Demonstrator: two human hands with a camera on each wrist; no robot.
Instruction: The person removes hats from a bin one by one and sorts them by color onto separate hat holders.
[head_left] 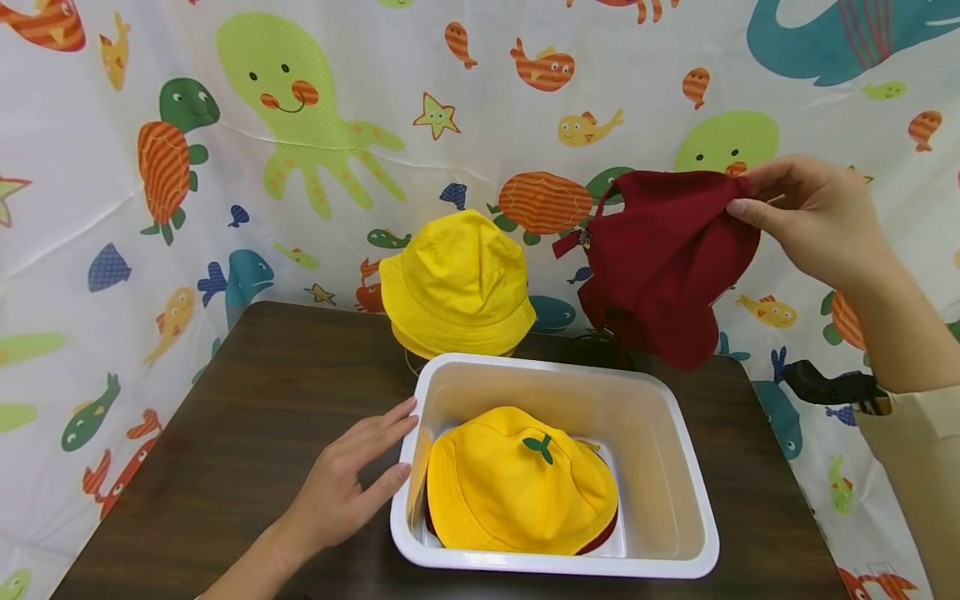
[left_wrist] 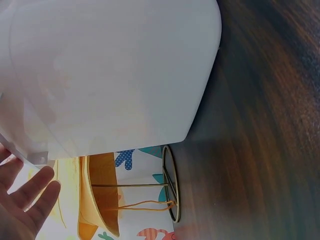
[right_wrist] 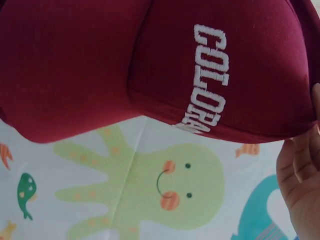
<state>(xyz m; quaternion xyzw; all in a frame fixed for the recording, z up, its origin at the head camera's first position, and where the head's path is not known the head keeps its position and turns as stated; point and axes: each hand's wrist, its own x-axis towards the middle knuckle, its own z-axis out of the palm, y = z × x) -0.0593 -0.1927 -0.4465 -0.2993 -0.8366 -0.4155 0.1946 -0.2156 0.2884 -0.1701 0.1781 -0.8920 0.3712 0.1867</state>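
Pinched by its crown between the thumb and fingers of my right hand is a dark red baseball cap, hanging above the table at the back right. White stitched letters show on the cap's front in the right wrist view. My left hand touches the left rim of a white plastic bin with extended fingers. Inside the bin lies a yellow hat with a green sprout mark, a dark red edge showing beneath it. Behind the bin, a yellow bucket hat sits on a wire stand.
The dark wooden table reaches back to a white curtain printed with sea animals. A black strap is at the right sleeve.
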